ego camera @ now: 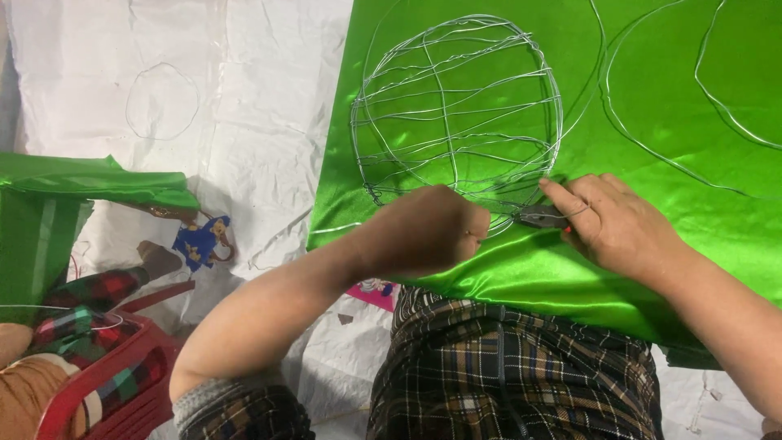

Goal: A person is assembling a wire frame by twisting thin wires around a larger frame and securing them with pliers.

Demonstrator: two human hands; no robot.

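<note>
Wire frame, round cage of thin silver wire, lies on green satin cloth, near the cloth's left edge; its lower rim sits just ahead of both hands; left hand is balled at that lower rim, back of hand up; fingers curled under, so cannot tell what they pinch, though wire runs right at the knuckles; right hand lies flat-ish on the cloth just right of the rim, fingers pressed together over pliers; dark jaw end pokes out leftward and meets the wire, a bit of red grip shows under the palm; loose wire loops lie on the cloth toward its far right corner, apart from the frame; another thin wire ring lies on white sheet covering the floor, well left of the cloth; cloth's near edge drapes over the person's lap, plaid trousers below it; folded green fabric at the sheet's left edge; red plastic stool at near left corner; small blue toy figure between folded fabric and cloth.
</note>
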